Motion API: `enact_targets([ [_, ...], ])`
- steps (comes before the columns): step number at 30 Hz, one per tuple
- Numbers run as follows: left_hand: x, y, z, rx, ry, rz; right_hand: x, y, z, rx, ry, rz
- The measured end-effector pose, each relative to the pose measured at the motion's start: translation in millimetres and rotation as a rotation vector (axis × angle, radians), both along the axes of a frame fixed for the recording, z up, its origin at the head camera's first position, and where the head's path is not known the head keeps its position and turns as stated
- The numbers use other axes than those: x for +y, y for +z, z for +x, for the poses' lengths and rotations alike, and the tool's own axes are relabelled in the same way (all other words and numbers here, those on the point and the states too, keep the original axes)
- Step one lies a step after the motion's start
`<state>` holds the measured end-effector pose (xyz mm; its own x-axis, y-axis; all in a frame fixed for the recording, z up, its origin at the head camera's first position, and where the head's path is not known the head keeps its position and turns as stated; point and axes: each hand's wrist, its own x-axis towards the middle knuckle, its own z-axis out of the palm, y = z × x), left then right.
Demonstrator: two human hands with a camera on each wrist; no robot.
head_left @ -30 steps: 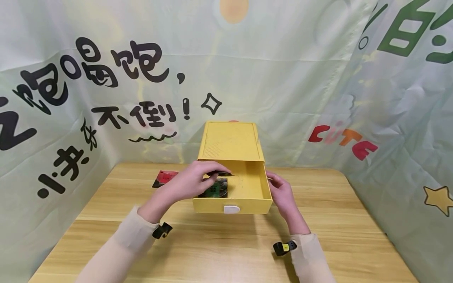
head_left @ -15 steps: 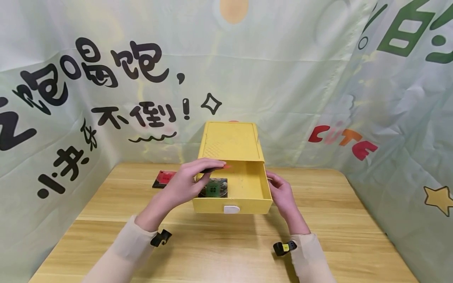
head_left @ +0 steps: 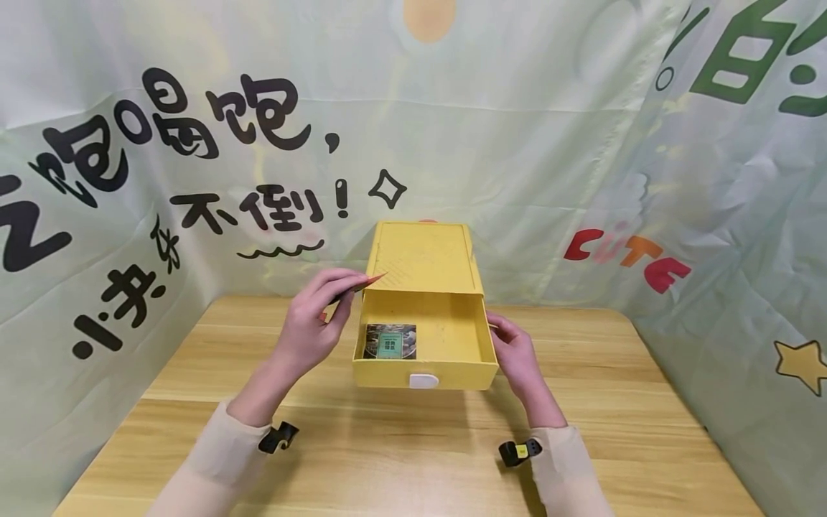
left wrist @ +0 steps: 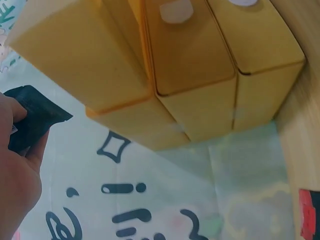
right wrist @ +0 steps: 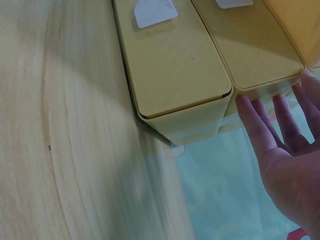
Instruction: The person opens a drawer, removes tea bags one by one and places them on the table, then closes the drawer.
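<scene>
My left hand (head_left: 309,319) pinches a flat sachet (head_left: 354,287) between thumb and fingers, left of the yellow drawer unit (head_left: 423,251) and above the table. The sachet shows a red edge in the head view and a dark back (left wrist: 37,117) in the left wrist view. In the pulled-out top drawer (head_left: 452,334), a dark sachet with a green label (head_left: 390,343) lies at the front left. With fingers extended, my right hand (head_left: 515,355) touches the unit's right side; its fingertips (right wrist: 243,102) meet the side in the right wrist view.
Another red and black sachet (left wrist: 310,215) lies on the table left of the unit, mostly hidden behind my left hand in the head view. Lower drawers (left wrist: 192,47) are pushed in beneath the top one. A printed cloth (head_left: 517,143) hangs behind the wooden table (head_left: 413,452).
My left hand has lifted the sachet up and left out from over the drawer, uncovering the green-labelled sachet inside. The right hand has stayed against the unit's side.
</scene>
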<state>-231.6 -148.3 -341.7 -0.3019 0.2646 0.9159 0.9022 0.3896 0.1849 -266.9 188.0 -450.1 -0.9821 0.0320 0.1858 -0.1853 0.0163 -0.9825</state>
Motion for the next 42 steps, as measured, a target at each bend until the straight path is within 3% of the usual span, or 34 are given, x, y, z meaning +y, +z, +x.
enact_targets([
  [5,-13.6,-5.0,-5.2,0.009,0.059,0.035,0,0.0,-0.8,0.004,-0.005,0.001],
  [11,-29.5,-15.9,-14.5,-0.040,0.122,0.060,-1,1.3,-1.7,-0.009,-0.010,0.007],
  [17,-43.8,-28.3,-27.4,-0.023,0.141,-0.010,0,2.0,-1.3,-0.018,-0.013,0.017],
  [23,-52.8,-41.2,-38.9,-0.060,0.175,-0.060,0,1.4,-0.4,-0.028,-0.013,0.017],
  [37,-63.5,-68.5,-64.3,-0.203,0.268,-0.194,-1,2.1,1.1,-0.012,-0.009,0.000],
  [42,-63.8,-76.3,-72.3,-0.283,0.308,-0.252,-1,1.6,1.1,-0.008,-0.005,-0.013],
])
